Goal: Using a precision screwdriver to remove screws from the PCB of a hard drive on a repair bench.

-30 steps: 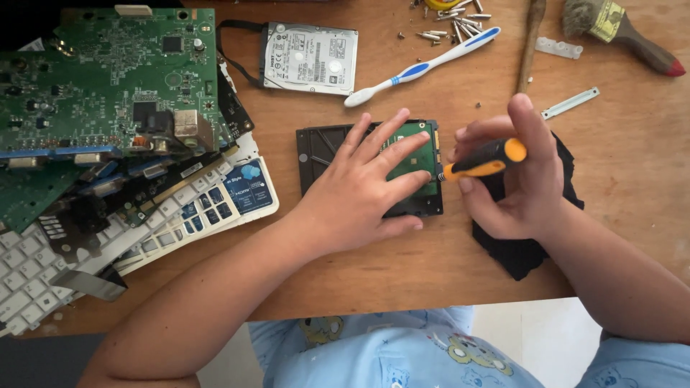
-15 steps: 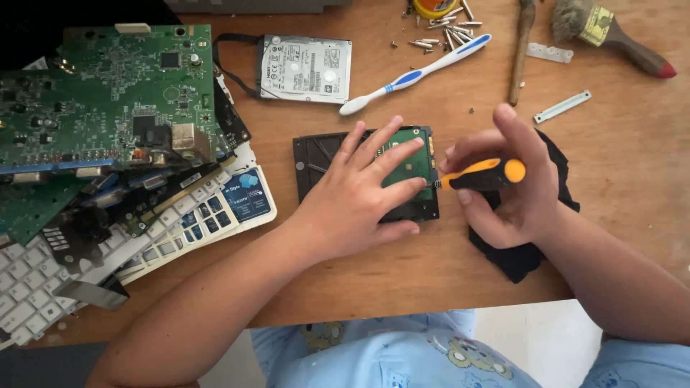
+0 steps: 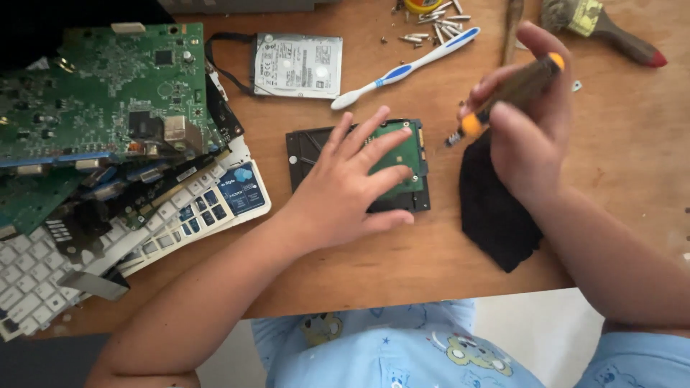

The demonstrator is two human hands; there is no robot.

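Note:
A black hard drive [image 3: 309,147] with a green circuit board [image 3: 404,154] on top lies on the wooden table. My left hand [image 3: 345,183] rests flat on it with fingers spread. My right hand [image 3: 528,118] is raised to the right of the drive and grips a screwdriver [image 3: 507,97] with a dark handle and orange ends. Its tip points down-left, clear of the drive. A black cloth [image 3: 496,208] lies under my right hand.
A second silver hard drive [image 3: 296,66], a blue and white toothbrush [image 3: 402,68], loose screws [image 3: 431,25] and a paintbrush [image 3: 611,32] lie at the back. Stacked green circuit boards [image 3: 100,93] and white keyboards [image 3: 43,280] fill the left. The table's front edge [image 3: 402,302] is close.
My right hand lifted the screwdriver up and away from the drive's right edge and turned it to a slant. My left hand stayed on the drive.

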